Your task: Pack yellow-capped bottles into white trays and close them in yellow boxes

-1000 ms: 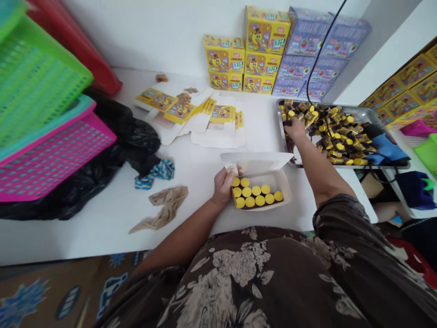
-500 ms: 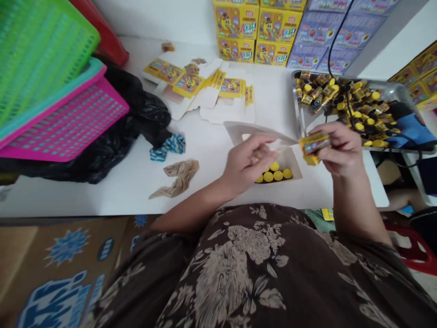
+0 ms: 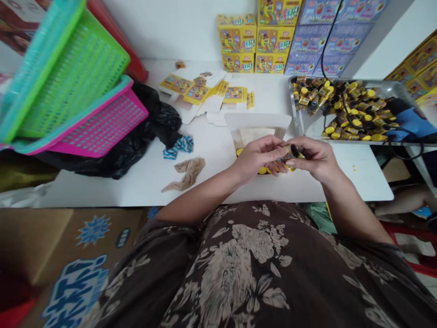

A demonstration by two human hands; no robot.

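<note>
My left hand [image 3: 257, 157] and my right hand [image 3: 316, 157] meet over an open white box [image 3: 285, 122] at the table's front. Between them is a small yellow-wrapped candy tube [image 3: 293, 151], its dark end facing up and right. Both hands have their fingers closed on it; whether more than one tube is held is hidden by the fingers. Inside the box, yellow lids of other tubes [image 3: 262, 170] show below and beside my left hand. The box's flap stands raised behind my hands.
At right, a metal tray [image 3: 296, 116] holds many such tubes and a blue tool [image 3: 409, 117] with a cord. Flat yellow cartons [image 3: 200, 93] lie behind. Stacked yellow boxes [image 3: 239, 41] and purple boxes [image 3: 309, 38] line the wall. Plastic baskets [image 3: 102, 123] rest left, near a tan cloth [image 3: 189, 173].
My right hand has come left from near the tray with the yellow-wrapped tubes and now meets my left hand over the box. The view has shifted slightly.
</note>
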